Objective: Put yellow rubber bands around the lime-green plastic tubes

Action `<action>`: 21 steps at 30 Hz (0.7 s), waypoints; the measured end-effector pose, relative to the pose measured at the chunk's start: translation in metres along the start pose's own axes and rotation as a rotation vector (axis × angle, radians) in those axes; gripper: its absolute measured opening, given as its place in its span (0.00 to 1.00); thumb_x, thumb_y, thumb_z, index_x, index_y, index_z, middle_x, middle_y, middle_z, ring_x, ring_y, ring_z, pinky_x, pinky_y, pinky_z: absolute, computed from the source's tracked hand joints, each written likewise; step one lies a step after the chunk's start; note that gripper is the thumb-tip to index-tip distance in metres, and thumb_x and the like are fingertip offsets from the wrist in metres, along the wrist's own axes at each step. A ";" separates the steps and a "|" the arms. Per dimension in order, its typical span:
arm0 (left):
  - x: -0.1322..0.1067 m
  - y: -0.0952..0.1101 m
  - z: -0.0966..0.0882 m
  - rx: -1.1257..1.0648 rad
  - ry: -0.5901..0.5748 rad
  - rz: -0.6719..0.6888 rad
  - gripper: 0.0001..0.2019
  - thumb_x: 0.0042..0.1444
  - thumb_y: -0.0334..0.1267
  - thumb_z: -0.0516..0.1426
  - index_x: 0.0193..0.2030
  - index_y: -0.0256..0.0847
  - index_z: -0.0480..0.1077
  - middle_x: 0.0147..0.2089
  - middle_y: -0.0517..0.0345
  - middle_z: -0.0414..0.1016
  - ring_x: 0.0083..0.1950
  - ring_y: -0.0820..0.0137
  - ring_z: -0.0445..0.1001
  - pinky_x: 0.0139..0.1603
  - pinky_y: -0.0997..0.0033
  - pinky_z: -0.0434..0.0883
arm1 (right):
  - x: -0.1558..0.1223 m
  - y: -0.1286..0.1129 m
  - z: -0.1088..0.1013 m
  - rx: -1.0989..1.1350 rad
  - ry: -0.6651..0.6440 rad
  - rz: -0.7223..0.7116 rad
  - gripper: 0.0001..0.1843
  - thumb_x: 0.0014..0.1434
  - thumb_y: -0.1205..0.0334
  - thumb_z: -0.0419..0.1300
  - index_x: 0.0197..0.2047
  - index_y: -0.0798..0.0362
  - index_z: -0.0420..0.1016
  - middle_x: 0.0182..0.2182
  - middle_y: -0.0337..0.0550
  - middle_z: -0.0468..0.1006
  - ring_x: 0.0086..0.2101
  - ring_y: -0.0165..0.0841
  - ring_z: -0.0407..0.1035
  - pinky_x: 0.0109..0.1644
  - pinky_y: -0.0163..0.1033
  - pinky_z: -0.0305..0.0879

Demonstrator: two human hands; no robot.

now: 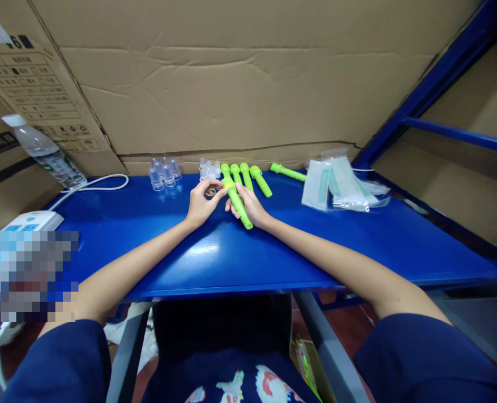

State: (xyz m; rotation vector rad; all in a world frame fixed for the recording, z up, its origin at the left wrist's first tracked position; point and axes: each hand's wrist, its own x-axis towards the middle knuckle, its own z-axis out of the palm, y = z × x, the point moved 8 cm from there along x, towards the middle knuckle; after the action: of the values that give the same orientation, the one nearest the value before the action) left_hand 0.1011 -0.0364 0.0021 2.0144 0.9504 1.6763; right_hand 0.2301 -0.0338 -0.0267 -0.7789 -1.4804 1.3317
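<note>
Head view: a green tube [240, 209], torch-shaped, is raised between both hands over the blue table [215, 266]; it serves as landmark below.
Step in hand: judging by the grip, fitting or adjusting something at the yellow collar [229, 185] near the tube's far end.
Left hand [203, 202]: thumb and fingers pinched narrow, on the tube's left side by the collar; a thin yellow loop [210, 192] shows just beside the fingers, whether held or lying cannot be told.
Right hand [252, 207]: curled around the tube's right side, thumb along it, steadying it.
Next move: probably calls for a firm right hold on the barrel and light, exact left fingertip pressure at the collar.
Tube shape: smooth, plastic-looking, slim barrel with a wider head, tilted, tail towards the wearer.
Green row [247, 176]: four similar tubes just beyond the landmark, heads pointing away.
Lone green tube [289, 172]: lying beyond and right of it.
Clear caps [157, 180]: domed, glossy, rigid-looking, grouped well to its left.
Small clear pieces [210, 169]: clustered beyond it, slightly left; details too small to tell.
Packets [315, 187]: thin, crinkled clear film around pale inserts, to its right.
Cardboard [248, 84]: matt, creased, upright behind it.
</note>
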 end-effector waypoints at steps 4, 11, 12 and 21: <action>0.000 0.005 0.000 0.007 -0.023 0.017 0.08 0.60 0.42 0.64 0.40 0.40 0.78 0.41 0.54 0.82 0.41 0.69 0.79 0.43 0.69 0.73 | -0.001 0.001 0.000 0.007 -0.022 -0.014 0.30 0.62 0.29 0.54 0.38 0.50 0.62 0.19 0.36 0.74 0.12 0.27 0.59 0.15 0.33 0.53; -0.001 0.020 0.002 0.053 -0.072 0.154 0.07 0.61 0.42 0.64 0.40 0.41 0.79 0.40 0.55 0.82 0.40 0.69 0.78 0.41 0.69 0.73 | -0.004 0.004 0.002 -0.018 -0.060 -0.046 0.30 0.62 0.29 0.53 0.39 0.51 0.62 0.18 0.36 0.75 0.11 0.27 0.58 0.14 0.33 0.53; -0.001 0.021 0.002 0.049 -0.073 0.164 0.07 0.61 0.41 0.63 0.40 0.41 0.79 0.40 0.54 0.82 0.40 0.69 0.78 0.41 0.68 0.73 | -0.004 0.004 0.002 -0.020 -0.060 -0.042 0.30 0.63 0.28 0.52 0.39 0.51 0.62 0.18 0.36 0.75 0.11 0.27 0.58 0.14 0.33 0.53; -0.002 0.007 0.004 -0.002 -0.050 0.063 0.15 0.59 0.43 0.65 0.51 0.41 0.73 0.46 0.52 0.78 0.41 0.70 0.79 0.39 0.71 0.72 | -0.003 0.005 0.002 -0.071 -0.067 0.036 0.39 0.64 0.25 0.44 0.27 0.52 0.70 0.13 0.41 0.69 0.11 0.27 0.56 0.15 0.35 0.54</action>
State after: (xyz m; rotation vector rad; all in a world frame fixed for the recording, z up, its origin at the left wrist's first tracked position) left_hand 0.1067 -0.0421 0.0042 2.0948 0.8768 1.6500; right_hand 0.2287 -0.0364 -0.0323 -0.8167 -1.5801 1.3494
